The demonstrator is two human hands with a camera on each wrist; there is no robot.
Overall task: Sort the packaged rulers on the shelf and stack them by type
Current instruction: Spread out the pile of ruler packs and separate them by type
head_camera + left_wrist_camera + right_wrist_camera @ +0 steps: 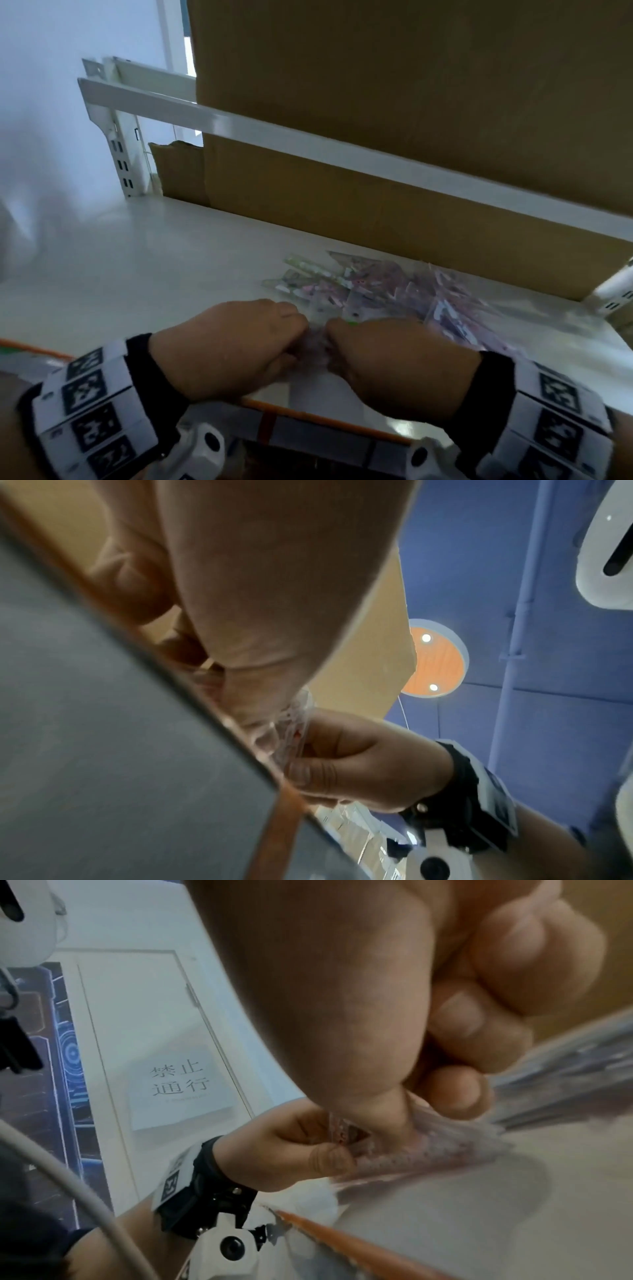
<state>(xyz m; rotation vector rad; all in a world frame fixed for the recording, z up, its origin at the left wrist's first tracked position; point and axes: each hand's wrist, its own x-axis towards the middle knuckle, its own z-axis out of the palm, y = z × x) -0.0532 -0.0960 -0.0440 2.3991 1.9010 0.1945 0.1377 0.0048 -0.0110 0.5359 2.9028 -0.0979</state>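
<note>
Head view: both hands' fingers, left hand (236,346) and right hand (397,359), pinching one ruler packet (313,342), its axis blurred.

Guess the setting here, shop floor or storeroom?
Likely a shop or stockroom shelf bay: a white metal shelf on slotted uprights, a cardboard sheet behind, and a pile of packaged rulers that both hands handle.

1. Left hand (236,346) & right hand (397,363): both bare, no gloves.
2. Each wrist has a black fabric band (144,370).
3. Behind each band, a white cuff (92,414) made of flat segments w/ black-and-white square code markers.
4. Under each wrist, a white camera housing (205,445) w/ round black lens.
5. Black strap w/ small metal studs (419,807) holds the mount.
6. Pale cable (68,1191) runs along the right forearm.
</note>
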